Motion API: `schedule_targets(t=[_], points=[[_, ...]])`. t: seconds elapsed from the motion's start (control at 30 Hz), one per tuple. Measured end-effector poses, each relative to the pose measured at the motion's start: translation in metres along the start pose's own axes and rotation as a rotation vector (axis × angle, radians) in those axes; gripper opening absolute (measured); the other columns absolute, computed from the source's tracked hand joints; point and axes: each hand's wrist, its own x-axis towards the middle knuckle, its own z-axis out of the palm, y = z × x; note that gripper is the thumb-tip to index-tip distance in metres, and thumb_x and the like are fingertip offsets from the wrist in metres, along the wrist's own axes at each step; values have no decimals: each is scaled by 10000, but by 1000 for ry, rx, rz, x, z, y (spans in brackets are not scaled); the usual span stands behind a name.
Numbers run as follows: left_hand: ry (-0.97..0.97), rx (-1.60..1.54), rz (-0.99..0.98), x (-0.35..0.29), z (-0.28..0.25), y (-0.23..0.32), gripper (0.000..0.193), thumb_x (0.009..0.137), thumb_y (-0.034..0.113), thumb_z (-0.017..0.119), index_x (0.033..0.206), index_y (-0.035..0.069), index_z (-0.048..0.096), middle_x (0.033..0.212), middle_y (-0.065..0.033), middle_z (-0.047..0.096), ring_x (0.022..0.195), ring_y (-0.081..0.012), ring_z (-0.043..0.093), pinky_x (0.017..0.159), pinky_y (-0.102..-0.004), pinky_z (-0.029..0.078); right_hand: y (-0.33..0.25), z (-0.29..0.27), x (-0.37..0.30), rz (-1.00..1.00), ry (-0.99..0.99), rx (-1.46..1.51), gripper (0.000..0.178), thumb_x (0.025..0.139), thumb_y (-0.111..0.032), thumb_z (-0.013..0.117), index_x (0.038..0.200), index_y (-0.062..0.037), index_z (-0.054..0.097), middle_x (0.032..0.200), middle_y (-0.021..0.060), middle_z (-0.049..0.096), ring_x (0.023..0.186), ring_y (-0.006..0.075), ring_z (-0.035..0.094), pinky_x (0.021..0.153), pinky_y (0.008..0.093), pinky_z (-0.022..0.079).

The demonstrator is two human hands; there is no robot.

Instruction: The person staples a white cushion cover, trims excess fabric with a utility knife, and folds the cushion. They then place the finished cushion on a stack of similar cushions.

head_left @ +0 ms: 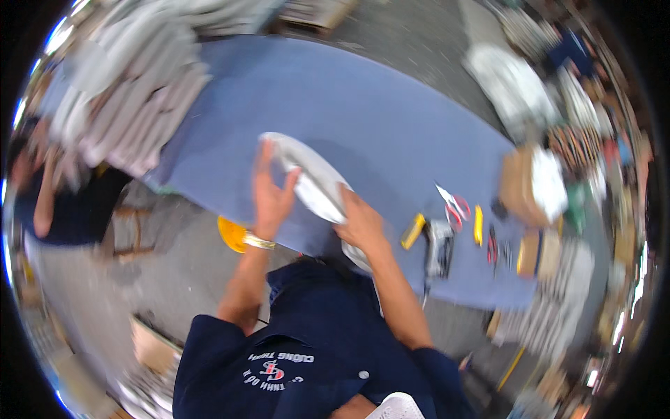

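Holding a white pad up over the near side of the blue table, the person has both hands at work. The right hand is clamped on the pad's right end, with the pad between fingers and thumb. The left hand is at the pad's left end with its fingers and thumb spread — it is blurry, so I cannot tell if it is gripping tight. A shiny bracelet is on the left wrist, and a round yellow thing is just left of it. On the right side of the table lie scissors with red handles, two yellow tools and a dark and silver tool. A brown box sits farther right. Far left is a big pile of pale pads — another person is near it.
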Motion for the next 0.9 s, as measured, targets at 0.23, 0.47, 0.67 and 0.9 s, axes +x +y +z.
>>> schedule_targets(t=[0.23,0.47,0.67,0.9], points=[[-1044,532,433,37,-38,39,915,755,341,877,1558,195,462,1540,-114,536,1456,-346,463,1223,-625,246,-9,-16,-3,-56,-54,16,806,737,-88,794,1478,-113,477,1319,209,628,1176,408,650,915,503,562],[-1076,486,543,28,13,21,803,736,164,817,1489,178,540,1384,-89,647,1321,-299,585,1199,-574,319,1,-7,-21,-92,164,92,561,744,-102,757,1287,-84,614,1121,157,703,1066,386,691,847,509,574],[-887,574,434,39,-23,5,792,724,275,884,1456,190,593,1421,-80,635,1359,-308,563,1201,-614,287,1,-25,-7,30,-30,141,727,744,-224,807,1421,-90,578,1391,166,640,1258,370,618,1035,493,516],[-609,450,56,34,-69,-44,780,732,231,910,1454,217,613,1576,-162,482,1426,-376,483,1195,-549,357,11,-26,-3,22,-24,126,834,713,-353,866,1449,-88,574,1439,175,614,1302,378,591,1100,459,479]])
